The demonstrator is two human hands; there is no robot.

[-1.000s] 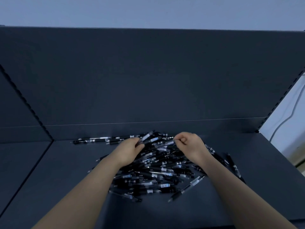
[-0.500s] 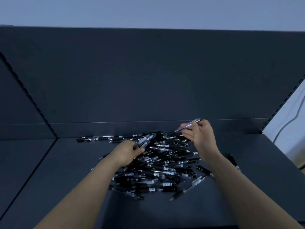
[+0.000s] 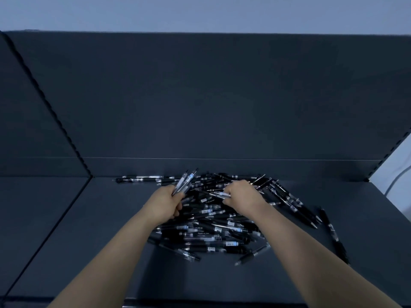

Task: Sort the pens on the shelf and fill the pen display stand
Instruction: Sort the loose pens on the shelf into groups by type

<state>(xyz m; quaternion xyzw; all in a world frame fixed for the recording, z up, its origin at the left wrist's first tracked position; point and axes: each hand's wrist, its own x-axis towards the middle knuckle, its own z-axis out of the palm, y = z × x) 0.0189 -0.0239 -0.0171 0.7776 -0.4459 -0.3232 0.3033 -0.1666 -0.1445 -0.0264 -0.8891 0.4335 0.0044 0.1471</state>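
Observation:
A heap of several black and clear pens (image 3: 213,227) lies in the middle of the dark shelf (image 3: 93,241). My left hand (image 3: 165,202) is at the heap's left edge, closed around a small bunch of pens (image 3: 185,181) whose ends stick up and away from me. My right hand (image 3: 241,195) rests on top of the heap, fingers pinching one clear pen (image 3: 216,193) that points left. No pen display stand is in view.
A row of pens (image 3: 142,179) lies along the shelf's back wall at the left. More loose pens (image 3: 295,205) trail off to the right, towards the shelf's right end (image 3: 378,196). A slotted upright (image 3: 46,103) divides the left bay.
My right hand, which held a pen lifted above the heap, has come back down onto the heap and pinches another pen. The bunch in my left hand now stands higher.

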